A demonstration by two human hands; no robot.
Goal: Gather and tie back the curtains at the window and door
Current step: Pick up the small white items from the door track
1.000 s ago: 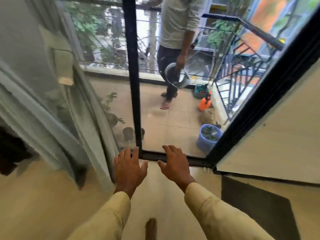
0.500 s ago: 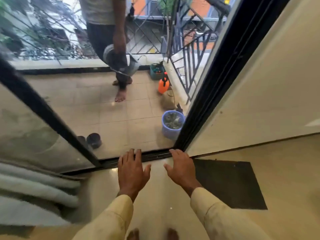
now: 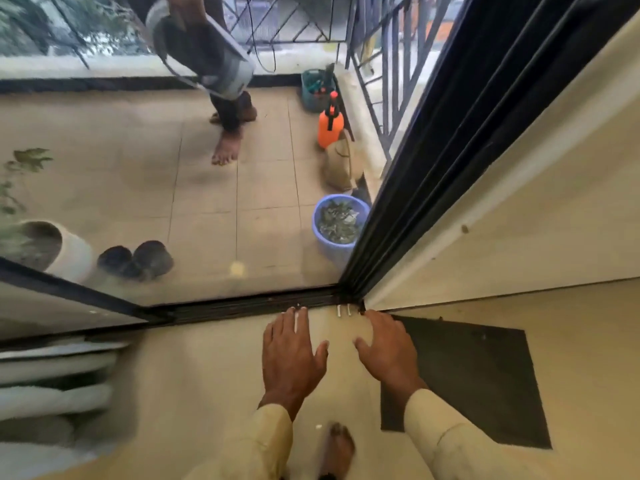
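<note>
I look down at the foot of a black-framed sliding glass door [image 3: 433, 161]. My left hand [image 3: 292, 358] and my right hand [image 3: 389, 351] hover side by side, palms down, fingers spread, empty, just short of the door's bottom track [image 3: 242, 308]. The pale curtain [image 3: 52, 393] lies in blurred folds at the far left edge, well away from both hands. Cream sleeves cover my forearms. One bare foot of mine [image 3: 337, 448] shows below the hands.
A dark floor mat [image 3: 485, 386] lies right of my hands beside a cream wall [image 3: 519, 188]. Beyond the glass a person [image 3: 228, 133] stands on the balcony with a grey bucket [image 3: 211, 57]. A blue tub [image 3: 337, 223], orange sprayer [image 3: 330, 123] and plant pots [image 3: 135, 259] stand there.
My view has swung right and downward: the curtain has slid to the left edge, and the door's corner and the mat have come in. Both hands stay open and empty.
</note>
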